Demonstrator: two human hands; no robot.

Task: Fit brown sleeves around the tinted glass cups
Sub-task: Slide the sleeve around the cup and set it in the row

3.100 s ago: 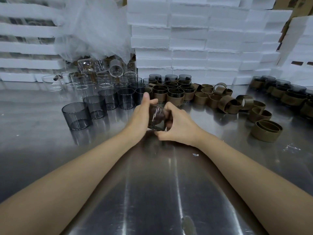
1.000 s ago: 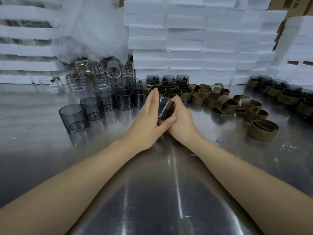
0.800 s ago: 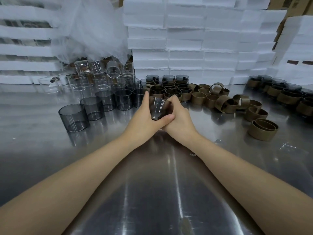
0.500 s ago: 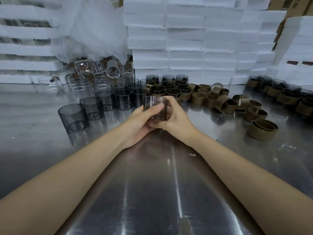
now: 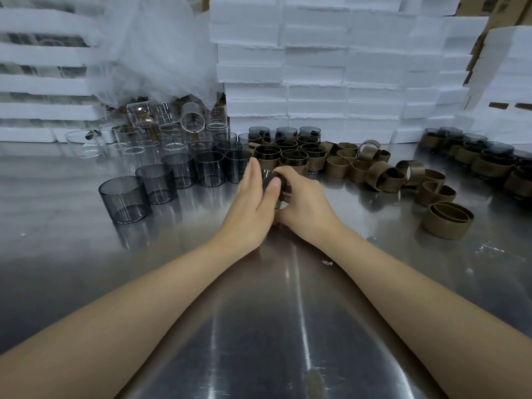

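Both hands meet at the middle of the steel table (image 5: 259, 326) around one tinted glass cup (image 5: 269, 177) wearing a brown sleeve (image 5: 285, 184). My left hand (image 5: 253, 203) lies flat against the cup's left side with fingers straight and the thumb over its front. My right hand (image 5: 302, 200) wraps the cup from the right, hiding most of it. Bare tinted cups (image 5: 125, 198) stand in a row to the left. Sleeved cups (image 5: 293, 159) are grouped just behind my hands. Loose brown sleeves (image 5: 447, 223) lie scattered to the right.
Clear glasses (image 5: 169, 133) pile up at the back left under white netting (image 5: 155, 50). Stacked white foam blocks (image 5: 331, 67) wall off the back. More sleeved cups (image 5: 489, 162) sit at the far right edge.
The cup stood upright in view between my fingers half a second ago. Now my left palm presses flat on its side and my right hand covers it more.
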